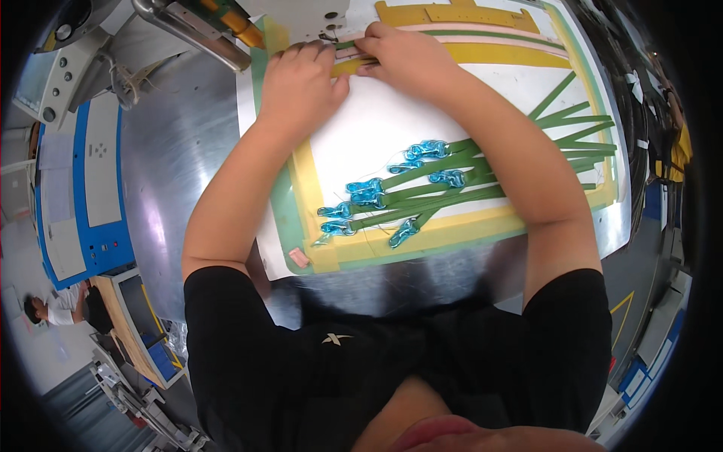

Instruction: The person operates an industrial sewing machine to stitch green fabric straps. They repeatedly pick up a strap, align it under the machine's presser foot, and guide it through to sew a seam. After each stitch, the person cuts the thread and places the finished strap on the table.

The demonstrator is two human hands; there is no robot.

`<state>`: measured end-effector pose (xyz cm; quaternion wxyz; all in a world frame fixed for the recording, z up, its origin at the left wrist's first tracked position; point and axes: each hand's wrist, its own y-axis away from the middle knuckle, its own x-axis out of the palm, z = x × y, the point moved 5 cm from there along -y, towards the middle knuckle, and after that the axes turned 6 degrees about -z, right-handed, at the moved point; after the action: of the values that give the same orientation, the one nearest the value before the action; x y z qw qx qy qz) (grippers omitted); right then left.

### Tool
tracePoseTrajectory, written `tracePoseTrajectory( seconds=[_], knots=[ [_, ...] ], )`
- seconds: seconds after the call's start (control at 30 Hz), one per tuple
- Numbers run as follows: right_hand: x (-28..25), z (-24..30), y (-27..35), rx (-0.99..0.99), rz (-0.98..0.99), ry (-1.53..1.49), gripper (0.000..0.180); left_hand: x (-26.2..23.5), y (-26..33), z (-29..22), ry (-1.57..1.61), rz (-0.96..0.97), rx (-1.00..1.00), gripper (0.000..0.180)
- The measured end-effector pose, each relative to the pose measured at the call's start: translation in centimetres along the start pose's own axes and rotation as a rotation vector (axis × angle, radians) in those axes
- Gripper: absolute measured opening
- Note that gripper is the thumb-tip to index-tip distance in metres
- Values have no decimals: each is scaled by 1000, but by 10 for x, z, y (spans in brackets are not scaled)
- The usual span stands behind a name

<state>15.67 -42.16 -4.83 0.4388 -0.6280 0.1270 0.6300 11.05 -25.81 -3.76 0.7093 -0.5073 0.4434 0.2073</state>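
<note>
My left hand [300, 83] and my right hand [403, 56] press side by side on a green strap [482, 35] laid in a slot of a white template board [384, 128] edged with yellow tape, close to the sewing machine head [316, 22]. The fingers of both hands are flat or curled on the strap and board; neither hand lifts anything. A loose bundle of green straps [452, 184] with blue plastic-wrapped metal clips [365, 188] lies on the board between my forearms.
The board rests on a shiny metal machine table [181, 158]. A blue and white control panel [83, 181] stands at the left. Another person [56, 309] sits far off at lower left. Dark straps [640, 113] hang at the right.
</note>
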Motion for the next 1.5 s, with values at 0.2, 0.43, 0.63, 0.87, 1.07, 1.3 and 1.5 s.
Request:
tracePoseTrajectory(
  seconds=[0.2, 0.43, 0.63, 0.87, 1.07, 1.3, 1.5],
  knots=[
    [-2, -2, 0, 13, 19, 0, 38, 7, 0, 0, 34, 43, 36, 46],
    [0, -2, 0, 12, 0, -10, 38, 7, -2, 0, -3, 90, -13, 48],
    [0, -1, -2, 58, 112, 24, 43, 9, -2, 3, 52, 174, -81, 51],
    [2, -4, 0, -4, -12, -1, 39, 10, -6, 6, 101, 234, -127, 52],
    [4, -1, 2, -6, -12, 31, 39, 8, -6, 3, 93, 258, -144, 51],
    [1, 1, 1, 23, 16, 39, 41, 13, -3, 4, 94, 207, -133, 48],
    [0, 3, 0, 48, 45, 50, 42, 12, -4, 2, 78, 210, -140, 47]
  ],
)
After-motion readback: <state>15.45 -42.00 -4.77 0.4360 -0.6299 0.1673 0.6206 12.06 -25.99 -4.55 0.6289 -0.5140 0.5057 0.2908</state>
